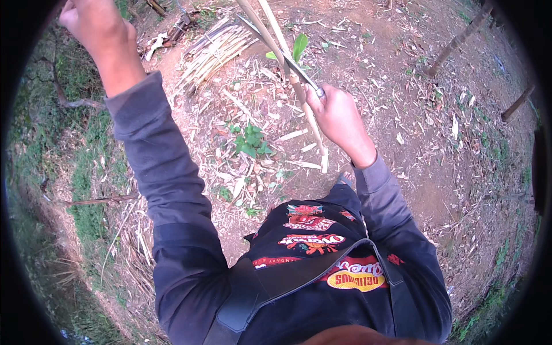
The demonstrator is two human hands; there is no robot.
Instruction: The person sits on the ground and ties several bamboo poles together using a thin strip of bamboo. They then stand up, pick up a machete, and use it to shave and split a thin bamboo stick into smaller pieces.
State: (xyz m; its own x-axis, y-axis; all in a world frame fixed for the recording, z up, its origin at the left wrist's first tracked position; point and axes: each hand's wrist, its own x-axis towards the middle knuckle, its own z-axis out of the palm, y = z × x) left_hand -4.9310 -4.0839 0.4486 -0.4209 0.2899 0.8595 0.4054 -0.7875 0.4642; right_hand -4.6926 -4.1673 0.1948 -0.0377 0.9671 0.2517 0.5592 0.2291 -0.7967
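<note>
A knife [287, 57] is gripped by the right hand [336, 115], fingers clamped, against a bamboo strip [299, 92]; the raised left hand [92, 26], fist closed, steadies it.

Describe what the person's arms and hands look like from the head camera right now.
Both arms wear long, dark grey sleeves that end at the wrists, with slightly ribbed, loose cuffs. The left hand and right hand are bare: no gloves, rings or watch visible. The sleeves belong to a dark top with red, orange and white printed patches on the chest, crossed by a wide black strap.
</note>
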